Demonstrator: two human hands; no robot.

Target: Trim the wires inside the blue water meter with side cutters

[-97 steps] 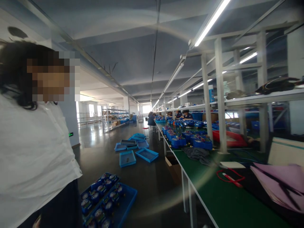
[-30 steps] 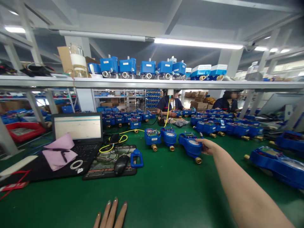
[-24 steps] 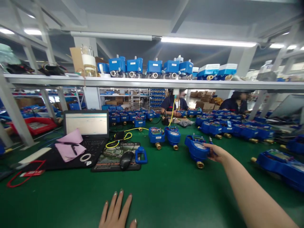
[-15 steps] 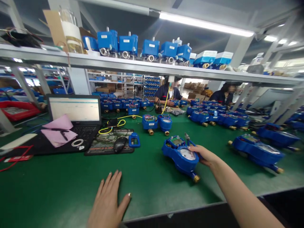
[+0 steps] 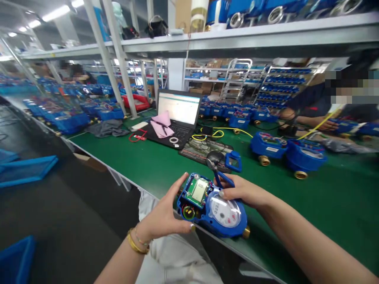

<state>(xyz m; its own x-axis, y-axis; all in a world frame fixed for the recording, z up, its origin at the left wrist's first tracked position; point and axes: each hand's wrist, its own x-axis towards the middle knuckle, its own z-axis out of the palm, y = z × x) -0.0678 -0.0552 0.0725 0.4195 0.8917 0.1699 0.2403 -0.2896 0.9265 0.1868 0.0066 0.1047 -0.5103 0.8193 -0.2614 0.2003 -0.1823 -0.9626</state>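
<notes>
Both hands, left hand (image 5: 164, 217) and right hand (image 5: 241, 192), grip blue meter (image 5: 213, 205); labels unreadable.

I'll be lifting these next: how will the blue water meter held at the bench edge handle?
The blue water meter looks rigid and probably heavy for its size, given its brass fitting. Both the left hand and right hand steady it. Its open circuit board seems fragile.
</notes>
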